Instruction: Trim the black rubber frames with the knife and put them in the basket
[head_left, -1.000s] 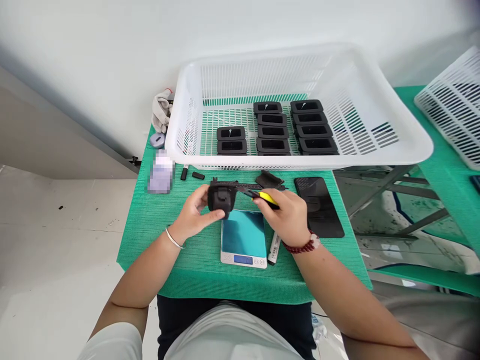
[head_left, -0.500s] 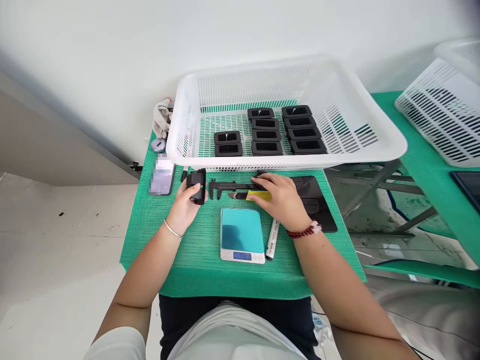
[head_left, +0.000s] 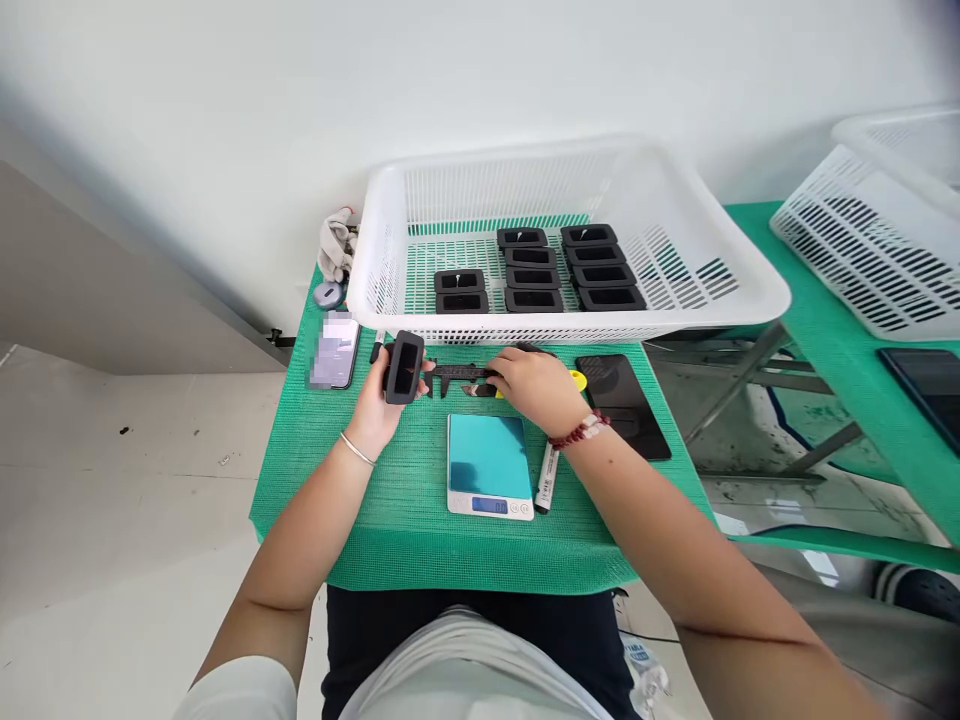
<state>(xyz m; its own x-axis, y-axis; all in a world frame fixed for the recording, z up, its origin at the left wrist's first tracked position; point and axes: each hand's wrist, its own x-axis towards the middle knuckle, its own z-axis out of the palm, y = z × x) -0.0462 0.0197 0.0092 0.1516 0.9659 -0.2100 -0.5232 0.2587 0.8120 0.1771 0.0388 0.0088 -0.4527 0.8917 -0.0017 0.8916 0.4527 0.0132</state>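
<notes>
My left hand (head_left: 381,400) grips a black rectangular frame part (head_left: 404,367), held upright just left of a black caliper (head_left: 459,375) that lies on the green mat. My right hand (head_left: 534,388) is curled over the caliper's right end, fingers closed on it. A bit of yellow (head_left: 577,380) shows behind that hand. In front of both hands sits a small scale (head_left: 490,466) with a teal platform. Several more black frame parts (head_left: 534,274) lie in rows inside the white basket (head_left: 750,300).
A marker pen (head_left: 547,480) lies right of the scale, and a dark phone (head_left: 622,405) lies further right. Another phone (head_left: 334,348), a small round tape (head_left: 328,294) and a rolled glove (head_left: 334,243) sit at the left. More white baskets (head_left: 870,230) stand on the neighbouring table.
The caliper came down from mid-air onto the mat, with my right hand resting on it. My left hand carried the black frame part to the left and turned it upright.
</notes>
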